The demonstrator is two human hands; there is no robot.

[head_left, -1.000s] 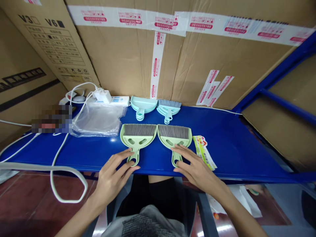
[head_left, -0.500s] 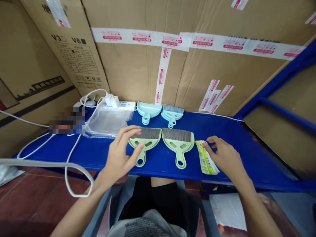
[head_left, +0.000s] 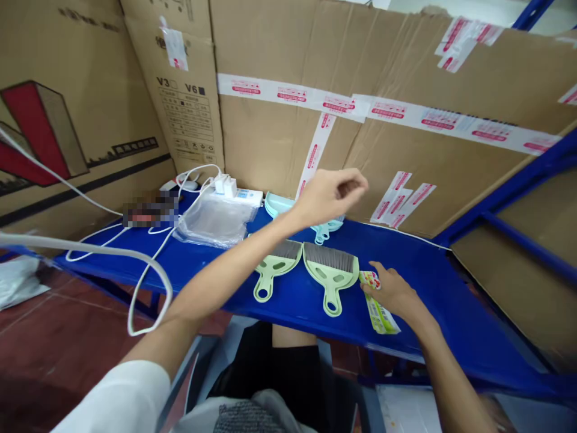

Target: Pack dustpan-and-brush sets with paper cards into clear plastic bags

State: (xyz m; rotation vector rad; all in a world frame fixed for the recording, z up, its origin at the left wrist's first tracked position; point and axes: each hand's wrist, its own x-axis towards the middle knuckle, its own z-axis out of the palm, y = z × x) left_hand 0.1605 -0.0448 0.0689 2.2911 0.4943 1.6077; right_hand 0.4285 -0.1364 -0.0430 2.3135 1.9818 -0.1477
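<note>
The right hand (head_left: 393, 293) is resting its partly bent fingers at the upper end of the printed packets (head_left: 383, 319), its grip being unclear. The left hand (head_left: 329, 193) is hanging raised, fingers loosely curled, nothing showing in it, partly hiding the pale-blue brushes (head_left: 323, 233) behind. Left of the packets, two green dustpan-and-brush sets (head_left: 331, 278) are lying side by side on the blue worktop (head_left: 293, 300).

Left of the right hand (head_left: 396, 291), two green brushes (head_left: 331, 279) counted, set in two green pans (head_left: 356, 265). At that hand, packets (head_left: 382, 322) noted, number not made out. Beyond the left arm (head_left: 225, 279), one blue pan stack (head_left: 278, 204), one blue brush stack (head_left: 323, 231) seen, pieces uncountable.
</note>
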